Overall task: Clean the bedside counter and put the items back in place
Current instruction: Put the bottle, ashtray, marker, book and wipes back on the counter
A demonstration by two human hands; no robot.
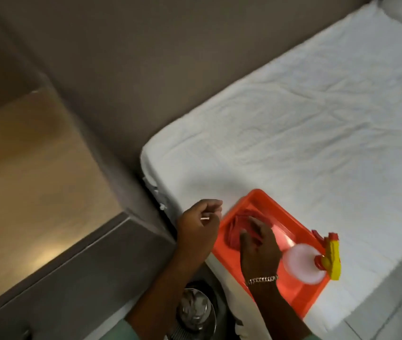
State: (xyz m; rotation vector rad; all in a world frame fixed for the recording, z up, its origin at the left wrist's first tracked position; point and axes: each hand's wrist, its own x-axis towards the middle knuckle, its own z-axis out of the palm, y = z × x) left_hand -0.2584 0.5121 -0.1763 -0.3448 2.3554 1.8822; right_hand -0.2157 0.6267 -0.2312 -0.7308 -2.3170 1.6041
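Note:
An orange tray (266, 200) lies on the white bed near its corner. Inside it are a crumpled red cloth (235, 228) and a translucent spray bottle (301, 263) with a yellow and red trigger head, lying at the tray's right end. My right hand (258, 244) reaches into the tray with its fingers spread on the red cloth; a chain bracelet circles the wrist. My left hand (200, 224) hovers just left of the tray over the bed's edge, fingers curled around a thin pale stick. The wooden bedside counter (30, 173) fills the left side, its top bare.
The white bed (305, 133) spreads across the right. A brown wall (146, 57) runs behind the counter and bed. A metal bin (196, 310) with crumpled waste stands on the floor between counter and bed, below my arms.

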